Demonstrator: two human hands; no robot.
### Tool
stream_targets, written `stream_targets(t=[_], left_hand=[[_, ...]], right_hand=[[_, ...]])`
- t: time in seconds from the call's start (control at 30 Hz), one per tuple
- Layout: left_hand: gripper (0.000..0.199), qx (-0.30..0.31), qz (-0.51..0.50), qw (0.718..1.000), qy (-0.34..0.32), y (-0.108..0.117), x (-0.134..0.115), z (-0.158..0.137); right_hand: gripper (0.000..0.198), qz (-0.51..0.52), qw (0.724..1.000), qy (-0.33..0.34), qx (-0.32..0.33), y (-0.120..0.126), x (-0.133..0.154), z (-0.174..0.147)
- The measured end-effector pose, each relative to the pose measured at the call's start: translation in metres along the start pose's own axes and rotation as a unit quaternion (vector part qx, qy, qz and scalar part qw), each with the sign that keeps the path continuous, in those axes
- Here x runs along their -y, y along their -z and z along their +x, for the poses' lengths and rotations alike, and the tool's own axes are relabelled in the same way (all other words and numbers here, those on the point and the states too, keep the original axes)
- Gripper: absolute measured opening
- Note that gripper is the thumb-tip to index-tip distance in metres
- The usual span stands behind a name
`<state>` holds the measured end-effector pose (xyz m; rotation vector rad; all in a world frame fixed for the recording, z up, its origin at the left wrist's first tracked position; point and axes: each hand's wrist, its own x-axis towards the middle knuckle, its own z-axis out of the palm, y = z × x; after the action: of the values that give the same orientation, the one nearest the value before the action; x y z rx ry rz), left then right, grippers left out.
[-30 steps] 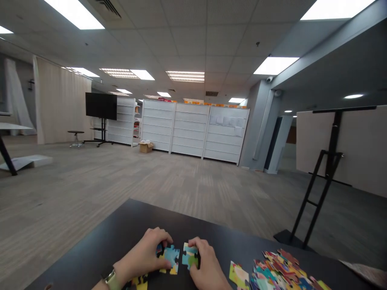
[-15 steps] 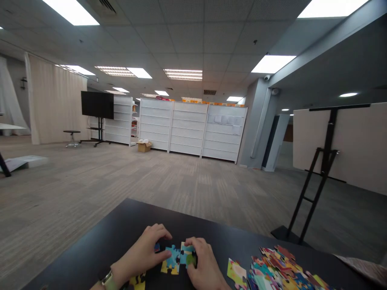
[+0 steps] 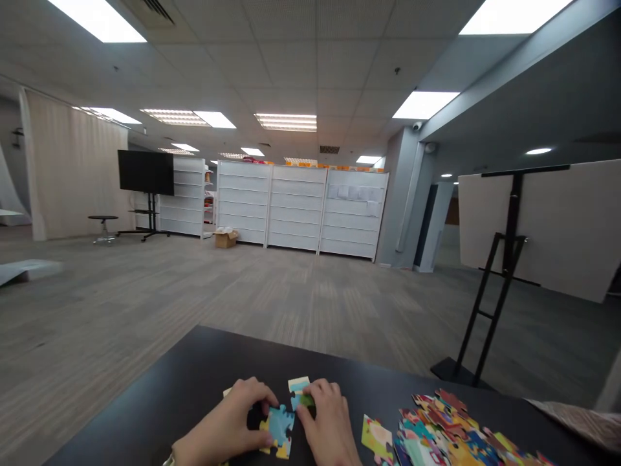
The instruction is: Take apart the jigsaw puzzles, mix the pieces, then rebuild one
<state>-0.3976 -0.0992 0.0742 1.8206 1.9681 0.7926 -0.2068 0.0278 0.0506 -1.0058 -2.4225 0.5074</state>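
My left hand (image 3: pixel 240 421) is closed on a blue-and-yellow jigsaw puzzle piece (image 3: pixel 280 428), thumb and fingers at its left side. Just up and to the right, my right hand (image 3: pixel 327 421) pinches another puzzle piece (image 3: pixel 299 388), pale blue with cream and green, its lower right part under the fingers. A small gap shows between the two pieces. A pale corner of a further piece peeks out behind my left hand. Right of my right hand lies a loose yellow-green piece (image 3: pixel 377 437).
A heap of mixed puzzle pieces (image 3: pixel 451 430) covers the right of the black table (image 3: pixel 194 369). A brownish wrapped item (image 3: pixel 572 417) lies at its right edge. Beyond stand a black easel-like stand (image 3: pixel 490 314), white shelving (image 3: pixel 295 207), a screen (image 3: pixel 145 172) and a cardboard box (image 3: pixel 226 239).
The two pieces, side by side and touching before, are now apart: the left one sits lower, the right one higher. The head view has turned slightly right.
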Motion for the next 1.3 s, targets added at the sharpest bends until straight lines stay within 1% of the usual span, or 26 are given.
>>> stream_targets(t=[0.13, 0.2, 0.27, 0.33, 0.47, 0.53, 0.63, 0.8, 0.97, 1.07, 1.17, 1.3], left_hand=[[0.049, 0.015, -0.012, 1.000, -0.002, 0.002, -0.004, 0.000], [0.054, 0.018, -0.011, 1.000, -0.002, 0.003, -0.008, 0.000], [0.059, 0.022, -0.010, 1.000, -0.002, 0.002, -0.011, 0.000], [0.059, 0.023, -0.011, 1.000, -0.001, 0.001, -0.013, 0.000], [0.044, 0.017, -0.009, 1.000, 0.006, 0.000, -0.015, 0.000], [0.038, 0.012, -0.003, 1.000, 0.010, -0.001, -0.015, 0.001], [0.035, 0.004, -0.004, 1.000, 0.008, -0.002, -0.013, 0.003], [0.032, 0.002, -0.011, 1.000, 0.008, -0.003, -0.012, 0.004], [0.034, 0.008, -0.004, 1.000, 0.012, -0.003, -0.014, 0.003], [0.035, 0.008, -0.004, 1.000, 0.012, -0.003, -0.013, 0.002], [0.037, 0.003, -0.006, 1.000, 0.001, -0.002, -0.013, 0.001], [0.050, 0.004, -0.008, 1.000, -0.014, -0.001, -0.016, 0.000]], right_hand=[[0.039, 0.072, 0.997, 0.037, 0.010, -0.003, -0.009, 0.005], [0.043, 0.110, 0.992, 0.056, 0.013, -0.006, -0.014, 0.008], [0.041, 0.130, 0.989, 0.069, 0.015, -0.007, -0.017, 0.009], [0.037, 0.133, 0.988, 0.074, 0.018, -0.007, -0.016, 0.009], [0.039, 0.138, 0.988, 0.062, 0.036, -0.001, -0.011, 0.009], [0.037, 0.151, 0.986, 0.050, 0.040, 0.001, -0.010, 0.011], [0.033, 0.170, 0.983, 0.053, 0.037, 0.002, -0.011, 0.012], [0.038, 0.228, 0.970, 0.084, 0.024, 0.000, -0.008, 0.012], [0.032, 0.264, 0.962, 0.072, 0.006, -0.002, -0.007, 0.017], [0.032, 0.261, 0.962, 0.074, 0.010, -0.001, -0.006, 0.018], [0.035, 0.224, 0.970, 0.092, 0.008, -0.001, -0.005, 0.016], [0.037, 0.180, 0.979, 0.100, 0.009, -0.004, -0.003, 0.013]])
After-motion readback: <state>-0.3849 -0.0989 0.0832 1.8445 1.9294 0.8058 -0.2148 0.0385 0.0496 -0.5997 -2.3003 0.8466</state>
